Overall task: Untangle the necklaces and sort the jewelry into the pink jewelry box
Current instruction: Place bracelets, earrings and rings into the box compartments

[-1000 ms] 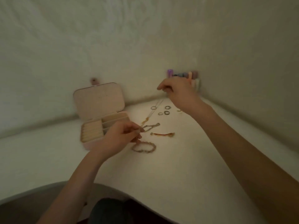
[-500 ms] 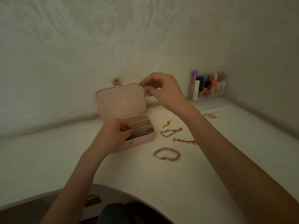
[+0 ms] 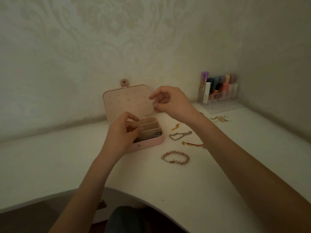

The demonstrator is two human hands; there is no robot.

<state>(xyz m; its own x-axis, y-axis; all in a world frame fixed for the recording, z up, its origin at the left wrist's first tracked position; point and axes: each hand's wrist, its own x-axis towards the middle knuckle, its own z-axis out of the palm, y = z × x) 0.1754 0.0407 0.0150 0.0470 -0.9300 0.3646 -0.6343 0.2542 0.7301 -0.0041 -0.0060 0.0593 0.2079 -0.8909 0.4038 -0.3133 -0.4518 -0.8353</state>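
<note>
Pink jewelry box (image 3: 148, 145): open on surface (image 3: 185, 185), now central in view. Left hand (image 3: 121, 133): curled over compartments, hold unclear. Right hand (image 3: 171, 103): shifted beside lid, pinching tiny pale item. 3 bracelets (image 3: 175, 157) unsorted beside box; sorting underway.

The left half of the pink jewelry box (image 3: 148, 145) is covered by the left hand (image 3: 121, 133). Whatever is pinched by the right hand (image 3: 170, 102) is too small and blurred to be identified. Both forearms are cut off by the lower edge.
</note>
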